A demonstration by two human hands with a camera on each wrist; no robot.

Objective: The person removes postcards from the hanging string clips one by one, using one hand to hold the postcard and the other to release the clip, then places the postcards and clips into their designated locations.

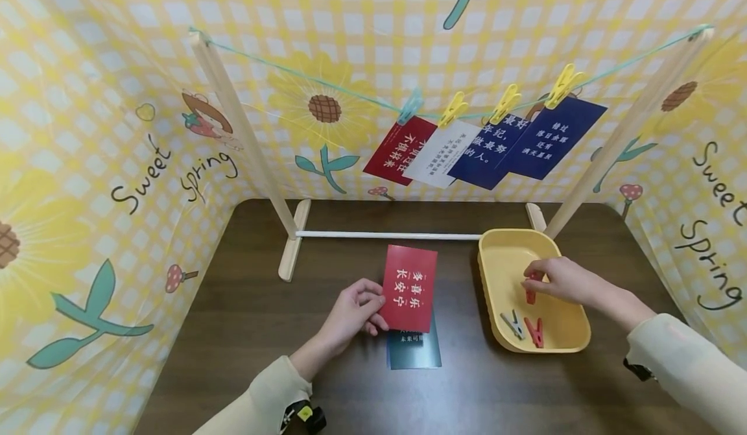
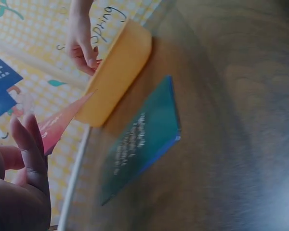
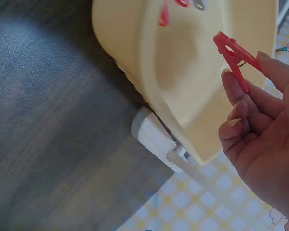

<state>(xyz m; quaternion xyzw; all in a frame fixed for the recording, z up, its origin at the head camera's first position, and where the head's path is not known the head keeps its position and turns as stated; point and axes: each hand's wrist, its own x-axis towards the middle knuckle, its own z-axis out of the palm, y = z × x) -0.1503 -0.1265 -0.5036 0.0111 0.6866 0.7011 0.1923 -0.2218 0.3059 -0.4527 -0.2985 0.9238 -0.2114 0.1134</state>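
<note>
My left hand (image 1: 356,308) pinches a red card (image 1: 410,286) with white characters by its left edge, above the table. Under it lies a small stack of cards with a dark green one (image 1: 415,351) on top; the left wrist view shows this green card (image 2: 144,139) too. Over the yellow basket (image 1: 487,292), my right hand (image 1: 560,279) holds a red clothespin (image 3: 236,57) between thumb and finger by its handle ends. A grey clothespin (image 1: 513,325) and another red clothespin (image 1: 534,332) lie on the basket floor.
A wooden stand with a left post (image 1: 242,130) and a right post (image 1: 630,130) carries a green string (image 1: 309,78). Clothespins hold a red card (image 1: 397,153), a white card (image 1: 443,156) and two blue cards (image 1: 557,137) there. A white rod (image 1: 385,235) joins the stand's feet.
</note>
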